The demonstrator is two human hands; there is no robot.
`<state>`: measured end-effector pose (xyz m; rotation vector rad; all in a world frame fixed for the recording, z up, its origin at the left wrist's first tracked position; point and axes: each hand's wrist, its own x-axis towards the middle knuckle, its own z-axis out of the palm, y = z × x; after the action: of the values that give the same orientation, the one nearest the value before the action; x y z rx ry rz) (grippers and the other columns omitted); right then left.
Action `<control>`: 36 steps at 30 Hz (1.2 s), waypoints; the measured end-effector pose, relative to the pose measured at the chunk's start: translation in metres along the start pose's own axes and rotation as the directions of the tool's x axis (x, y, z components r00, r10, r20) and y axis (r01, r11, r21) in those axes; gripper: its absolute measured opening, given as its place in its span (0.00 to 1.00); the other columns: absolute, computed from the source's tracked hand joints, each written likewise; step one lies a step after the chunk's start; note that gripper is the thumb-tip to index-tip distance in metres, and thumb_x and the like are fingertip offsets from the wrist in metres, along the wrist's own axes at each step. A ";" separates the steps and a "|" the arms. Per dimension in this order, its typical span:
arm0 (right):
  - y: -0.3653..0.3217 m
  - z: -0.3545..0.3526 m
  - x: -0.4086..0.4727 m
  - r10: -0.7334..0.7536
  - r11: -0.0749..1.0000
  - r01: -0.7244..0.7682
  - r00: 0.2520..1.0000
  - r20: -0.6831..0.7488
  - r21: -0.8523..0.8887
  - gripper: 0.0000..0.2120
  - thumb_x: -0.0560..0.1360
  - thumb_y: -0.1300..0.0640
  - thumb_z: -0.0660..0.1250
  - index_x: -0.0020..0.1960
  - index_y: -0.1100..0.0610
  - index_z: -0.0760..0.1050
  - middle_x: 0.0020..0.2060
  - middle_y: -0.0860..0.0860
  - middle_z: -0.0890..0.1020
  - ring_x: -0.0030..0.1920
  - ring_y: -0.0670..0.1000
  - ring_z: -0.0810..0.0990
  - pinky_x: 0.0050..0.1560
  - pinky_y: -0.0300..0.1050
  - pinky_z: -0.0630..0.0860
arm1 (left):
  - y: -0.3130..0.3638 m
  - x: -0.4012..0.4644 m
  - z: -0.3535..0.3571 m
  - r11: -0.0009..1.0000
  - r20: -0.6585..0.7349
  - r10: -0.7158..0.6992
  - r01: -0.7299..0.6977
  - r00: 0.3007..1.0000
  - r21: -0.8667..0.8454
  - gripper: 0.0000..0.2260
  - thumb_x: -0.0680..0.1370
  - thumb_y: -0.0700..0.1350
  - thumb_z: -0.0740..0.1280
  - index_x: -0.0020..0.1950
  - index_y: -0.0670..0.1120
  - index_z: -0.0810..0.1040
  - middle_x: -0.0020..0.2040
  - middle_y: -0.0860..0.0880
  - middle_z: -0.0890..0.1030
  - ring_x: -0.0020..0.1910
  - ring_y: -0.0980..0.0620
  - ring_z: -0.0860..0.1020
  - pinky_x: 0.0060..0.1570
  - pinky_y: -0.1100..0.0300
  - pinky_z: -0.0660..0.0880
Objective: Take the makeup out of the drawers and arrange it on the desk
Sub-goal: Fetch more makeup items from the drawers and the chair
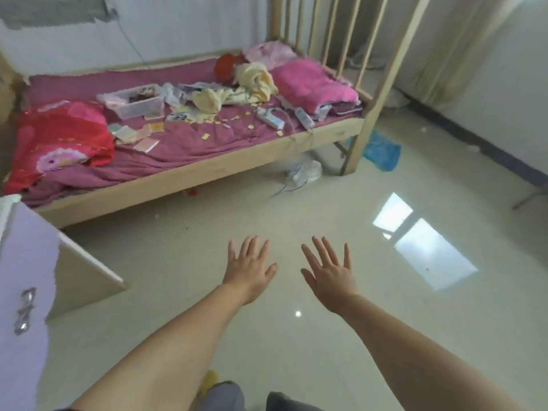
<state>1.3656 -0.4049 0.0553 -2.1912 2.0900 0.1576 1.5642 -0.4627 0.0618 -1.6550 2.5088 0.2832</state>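
Hovering hands (289,272), glossy tiled floor (296,336)

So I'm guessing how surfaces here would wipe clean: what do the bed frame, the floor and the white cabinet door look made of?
The bed frame looks like pale unpainted wood, matte, with plain square rails and posts. The floor seems to be glazed tile or polished stone: cream, glossy, mirroring a window. The cabinet door looks like white laminated board with a tan raw-looking edge and a shiny metal or crystal-like handle; blur leaves that open.

A home bedroom: a wooden bed (207,161) with a purple sheet (189,140), a pink pillow (311,84), scattered clutter, curtains (462,46) and a tiled floor (296,221).
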 end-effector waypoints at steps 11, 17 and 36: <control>0.213 0.036 -0.094 0.612 0.778 -0.622 0.783 0.112 0.088 0.28 0.80 0.40 0.38 0.77 0.47 0.39 0.77 0.50 0.41 0.76 0.51 0.37 0.69 0.63 0.30 | 0.261 0.128 0.016 0.799 0.136 0.571 -0.586 0.809 0.135 0.28 0.80 0.60 0.44 0.77 0.49 0.44 0.77 0.47 0.47 0.76 0.48 0.44 0.70 0.39 0.36; 0.327 0.026 -0.089 0.773 0.612 -0.782 0.623 0.121 0.117 0.27 0.81 0.42 0.41 0.77 0.47 0.41 0.77 0.50 0.43 0.77 0.50 0.40 0.70 0.63 0.34 | 0.388 0.213 0.013 0.676 0.165 0.711 -0.729 0.683 0.107 0.28 0.80 0.61 0.43 0.77 0.50 0.44 0.77 0.48 0.47 0.76 0.49 0.43 0.70 0.40 0.35; 0.726 0.010 -0.050 0.926 0.306 -0.920 0.348 0.148 0.245 0.26 0.81 0.42 0.42 0.77 0.48 0.47 0.77 0.50 0.50 0.77 0.50 0.46 0.72 0.61 0.38 | 0.758 0.451 -0.009 0.522 0.218 0.811 -0.840 0.543 0.147 0.29 0.80 0.62 0.43 0.77 0.51 0.44 0.77 0.47 0.51 0.76 0.48 0.47 0.70 0.37 0.38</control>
<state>0.6378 -0.3876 0.0475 -0.5366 2.8667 -0.0992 0.6901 -0.5780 0.0454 -0.2034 2.8821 0.1346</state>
